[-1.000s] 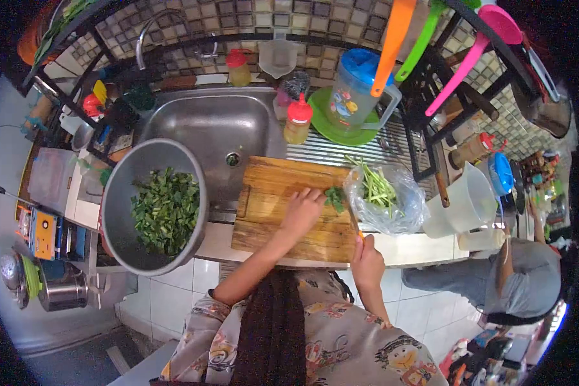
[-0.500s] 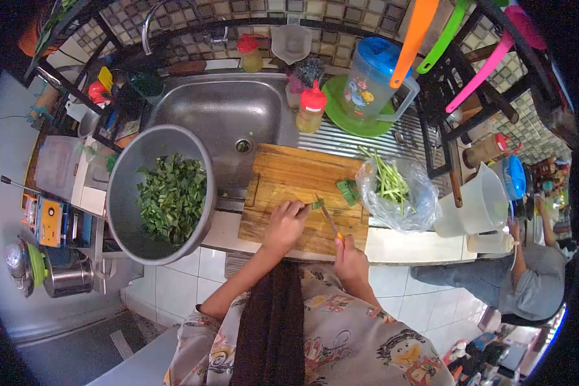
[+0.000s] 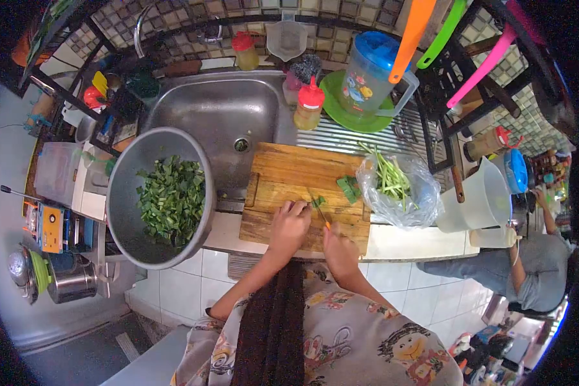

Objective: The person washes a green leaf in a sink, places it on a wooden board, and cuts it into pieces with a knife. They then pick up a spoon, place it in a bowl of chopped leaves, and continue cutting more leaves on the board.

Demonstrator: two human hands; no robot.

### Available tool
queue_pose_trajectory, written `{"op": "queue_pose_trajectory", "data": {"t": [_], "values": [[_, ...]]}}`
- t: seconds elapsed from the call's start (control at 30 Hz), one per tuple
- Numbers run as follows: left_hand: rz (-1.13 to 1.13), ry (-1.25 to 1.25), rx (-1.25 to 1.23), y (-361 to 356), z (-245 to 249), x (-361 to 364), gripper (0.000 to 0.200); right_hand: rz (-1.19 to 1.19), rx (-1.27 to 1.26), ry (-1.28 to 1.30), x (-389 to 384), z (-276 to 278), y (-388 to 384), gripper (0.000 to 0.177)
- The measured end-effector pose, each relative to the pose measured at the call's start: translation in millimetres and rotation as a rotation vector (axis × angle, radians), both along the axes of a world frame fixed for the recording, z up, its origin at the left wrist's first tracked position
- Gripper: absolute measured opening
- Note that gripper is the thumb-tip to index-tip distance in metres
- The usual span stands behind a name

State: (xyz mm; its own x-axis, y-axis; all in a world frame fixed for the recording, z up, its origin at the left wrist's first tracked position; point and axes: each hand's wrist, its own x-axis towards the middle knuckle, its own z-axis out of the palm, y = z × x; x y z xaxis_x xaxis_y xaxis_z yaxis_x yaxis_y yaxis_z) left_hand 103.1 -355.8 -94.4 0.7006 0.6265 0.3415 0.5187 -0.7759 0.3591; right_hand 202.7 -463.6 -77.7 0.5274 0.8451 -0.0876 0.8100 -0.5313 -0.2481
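Observation:
A wooden cutting board [image 3: 283, 170] lies across the front edge of the sink. My right hand [image 3: 341, 251] is closed round the orange handle of a knife [image 3: 320, 211], whose blade points up and left over the board. Just left of the blade, my left hand [image 3: 291, 222] rests on the board with curled fingers; what they press is mostly hidden. A small cut green piece [image 3: 318, 201] shows beside the blade. Further right on the board lie some green leaf pieces [image 3: 349, 189]. A grey basin [image 3: 119, 212] at the left holds chopped leaves [image 3: 172, 206].
A clear plastic bag [image 3: 424, 199] with green stems [image 3: 392, 177] sits right of the board. Behind are the metal sink [image 3: 219, 103], a red-capped bottle [image 3: 310, 106] and a blue-lidded pitcher [image 3: 367, 77] on a green plate [image 3: 331, 83]. Another person [image 3: 527, 270] stands at the far right.
The knife and my right hand have shifted left, bringing the blade closer to my left fingers. My left hand stays in nearly the same spot.

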Motion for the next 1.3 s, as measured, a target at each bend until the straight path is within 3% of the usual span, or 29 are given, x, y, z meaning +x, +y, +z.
{"op": "queue_pose_trajectory", "data": {"t": [0.27,0.37,0.47,0.53,0.87,1.03,1.17,1.3], "values": [[0.067,-0.028,0.002,-3,4,4,0.021,0.088,0.0,-0.138,10,-4,-59,0.029],[0.08,-0.016,-0.01,-1,6,6,0.02,0.027,-0.221,-0.009,15,26,-59,0.029],[0.086,-0.047,-0.106,6,-4,6,0.02,-0.03,-0.202,0.154,23,28,-60,0.029],[0.06,-0.037,-0.125,13,-5,7,0.019,-0.113,0.005,0.273,24,30,-62,0.03],[-0.177,0.04,0.002,28,7,14,0.014,-0.189,0.127,0.381,27,40,-67,0.027],[-0.504,-0.112,-0.112,24,14,20,0.01,-0.208,0.192,0.353,32,34,-72,0.028],[-0.524,-0.024,-0.191,19,6,26,0.013,-0.189,0.213,0.338,33,34,-70,0.028],[-0.431,0.07,-0.031,17,11,23,0.014,-0.191,0.209,0.363,32,35,-69,0.029]]}}
